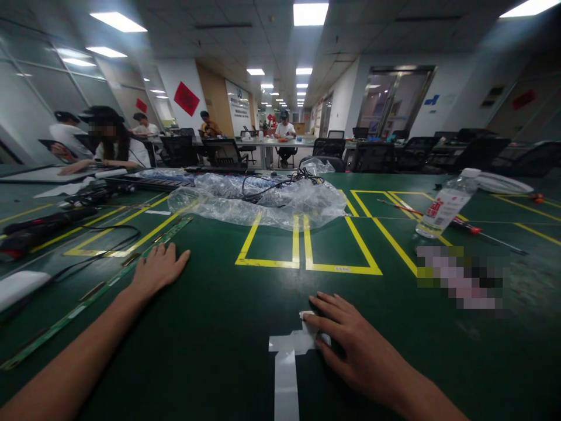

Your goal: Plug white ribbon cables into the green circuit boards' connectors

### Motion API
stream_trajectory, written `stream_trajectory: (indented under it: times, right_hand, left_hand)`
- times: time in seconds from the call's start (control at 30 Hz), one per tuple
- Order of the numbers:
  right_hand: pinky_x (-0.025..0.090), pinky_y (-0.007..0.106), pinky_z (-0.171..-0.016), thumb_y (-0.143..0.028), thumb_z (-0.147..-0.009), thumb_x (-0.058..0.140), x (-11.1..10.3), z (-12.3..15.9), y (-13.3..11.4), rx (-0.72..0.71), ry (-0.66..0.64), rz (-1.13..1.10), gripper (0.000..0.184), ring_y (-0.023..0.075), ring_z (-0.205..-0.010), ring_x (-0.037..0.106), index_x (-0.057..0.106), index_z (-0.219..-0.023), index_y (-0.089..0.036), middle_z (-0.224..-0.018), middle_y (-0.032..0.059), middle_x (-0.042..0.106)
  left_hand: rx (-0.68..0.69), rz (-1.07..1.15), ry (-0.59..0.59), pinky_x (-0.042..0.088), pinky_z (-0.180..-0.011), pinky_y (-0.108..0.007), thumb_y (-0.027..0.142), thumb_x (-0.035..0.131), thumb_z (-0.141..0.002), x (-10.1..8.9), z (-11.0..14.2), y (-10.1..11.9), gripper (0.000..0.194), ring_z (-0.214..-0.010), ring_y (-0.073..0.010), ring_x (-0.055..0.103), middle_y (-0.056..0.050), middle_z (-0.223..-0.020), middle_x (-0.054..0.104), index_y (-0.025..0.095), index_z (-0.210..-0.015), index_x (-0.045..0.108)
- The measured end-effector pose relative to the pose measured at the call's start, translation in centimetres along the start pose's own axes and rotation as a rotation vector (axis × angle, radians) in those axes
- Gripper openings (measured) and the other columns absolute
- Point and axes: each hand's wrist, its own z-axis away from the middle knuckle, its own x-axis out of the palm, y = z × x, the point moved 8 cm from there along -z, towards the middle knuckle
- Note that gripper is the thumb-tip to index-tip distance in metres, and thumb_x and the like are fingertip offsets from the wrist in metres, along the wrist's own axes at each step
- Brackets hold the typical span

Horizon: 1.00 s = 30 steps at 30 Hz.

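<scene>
My left hand point(160, 269) rests on the green tabletop with its fingers spread. It lies over a long, narrow green circuit board strip point(94, 301) that runs diagonally, and hides part of it. My right hand point(346, 333) is palm down with its fingers apart. Its index finger and thumb are at a small crumpled white piece point(310, 321), partly hidden under the fingers. Strips of white tape point(286, 374) reach from there toward the near edge.
Clear plastic wrap point(272, 199) with black cables lies across the table's middle. On the right stand a bottle point(447, 204) and a long screwdriver point(495, 238). A white object point(21, 289) and black cables are at left. A person point(111, 137) sits at the far left.
</scene>
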Motion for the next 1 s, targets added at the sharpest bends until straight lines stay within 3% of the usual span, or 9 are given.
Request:
stream_trajectory:
  times: [0.07, 0.17, 0.37, 0.47, 0.53, 0.67, 0.8, 0.9, 1.0]
  right_hand:
    - [0.024, 0.057, -0.119, -0.028, -0.095, 0.056, 0.0, -0.1, -0.1, -0.012, 0.009, 0.002, 0.049, 0.0277, -0.147, 0.030, 0.051, -0.143, -0.037, -0.157, 0.0010, 0.041]
    - [0.026, 0.057, -0.119, -0.025, -0.095, 0.056, -0.1, -0.2, 0.0, -0.022, 0.025, 0.009, 0.049, 0.0273, -0.146, 0.032, 0.052, -0.142, -0.037, -0.156, -0.0001, 0.043]
    - [0.030, 0.057, -0.117, -0.024, -0.093, 0.059, -0.2, -0.2, 0.3, -0.027, 0.065, 0.007, 0.053, 0.0278, -0.143, 0.038, 0.050, -0.144, -0.036, -0.153, 0.0014, 0.047]
    - [0.032, 0.057, -0.116, -0.023, -0.093, 0.058, -0.2, -0.3, 0.3, -0.035, 0.061, 0.028, 0.047, 0.0279, -0.142, 0.039, 0.056, -0.139, -0.035, -0.152, 0.0016, 0.049]
    - [0.034, 0.057, -0.115, -0.021, -0.093, 0.057, -0.2, -0.3, 0.2, -0.036, 0.062, 0.047, 0.045, 0.0280, -0.142, 0.040, 0.059, -0.136, -0.034, -0.151, 0.0025, 0.049]
    - [0.034, 0.057, -0.115, -0.022, -0.094, 0.057, -0.2, -0.4, 0.1, -0.036, 0.065, 0.067, 0.044, 0.0279, -0.142, 0.040, 0.059, -0.136, -0.034, -0.151, 0.0033, 0.049]
    - [0.034, 0.055, -0.115, -0.023, -0.094, 0.056, -0.2, -0.4, 0.0, -0.031, 0.058, 0.084, 0.045, 0.0270, -0.142, 0.039, 0.058, -0.137, -0.034, -0.152, 0.0029, 0.048]
    - [0.032, 0.056, -0.116, -0.027, -0.094, 0.056, -0.3, -0.3, -0.2, -0.038, 0.080, 0.112, 0.043, 0.0286, -0.145, 0.033, 0.059, -0.137, -0.034, -0.154, 0.0041, 0.045]
    - [0.029, 0.057, -0.117, -0.030, -0.095, 0.055, -0.2, -0.1, -0.2, -0.044, 0.106, 0.140, 0.042, 0.0301, -0.147, 0.028, 0.060, -0.136, -0.033, -0.157, 0.0049, 0.040]
  left_hand:
    - [0.004, -0.007, -0.023, 0.032, -0.106, -0.065, 0.056, 0.024, -0.094, 0.5, -0.2, -0.6, 0.081, -0.139, -0.0466, 0.038, -0.033, -0.149, 0.040, -0.006, -0.142, 0.045]
    - [0.061, -0.010, -0.045, 0.032, -0.111, -0.056, 0.058, 0.024, -0.095, 1.1, -0.2, 0.2, 0.080, -0.141, -0.0410, 0.036, -0.027, -0.152, 0.039, -0.003, -0.144, 0.044]
    - [0.122, -0.004, -0.028, 0.033, -0.111, -0.053, 0.055, 0.025, -0.095, 0.6, 0.0, 1.9, 0.080, -0.139, -0.0405, 0.040, -0.029, -0.149, 0.043, -0.006, -0.144, 0.043]
    - [0.181, 0.025, -0.031, 0.033, -0.113, -0.048, 0.052, 0.023, -0.096, -0.2, 0.8, 3.7, 0.075, -0.135, -0.0373, 0.046, -0.025, -0.143, 0.051, -0.004, -0.139, 0.050]
    - [0.252, 0.054, -0.032, 0.033, -0.114, -0.046, 0.051, 0.023, -0.097, -0.8, 1.9, 6.1, 0.072, -0.135, -0.0349, 0.047, -0.022, -0.143, 0.053, 0.000, -0.139, 0.052]
    - [0.485, 0.127, -0.076, 0.032, -0.115, -0.044, 0.050, 0.027, -0.100, -1.7, 6.1, 13.1, 0.064, -0.138, -0.0288, 0.043, -0.014, -0.147, 0.051, 0.009, -0.142, 0.051]
    - [0.737, 0.198, -0.165, 0.030, -0.118, -0.044, 0.045, 0.038, -0.100, -2.5, 12.2, 19.4, 0.054, -0.145, -0.0246, 0.033, -0.004, -0.159, 0.037, 0.023, -0.149, 0.044]
    - [0.929, 0.287, -0.243, 0.028, -0.118, -0.050, 0.039, 0.044, -0.100, -3.4, 16.6, 22.4, 0.055, -0.148, -0.0270, 0.027, -0.004, -0.162, 0.029, 0.028, -0.153, 0.036]
    - [1.033, 0.343, -0.286, 0.027, -0.118, -0.051, 0.034, 0.048, -0.099, -4.4, 19.6, 23.9, 0.057, -0.148, -0.0282, 0.028, -0.006, -0.161, 0.031, 0.026, -0.153, 0.036]
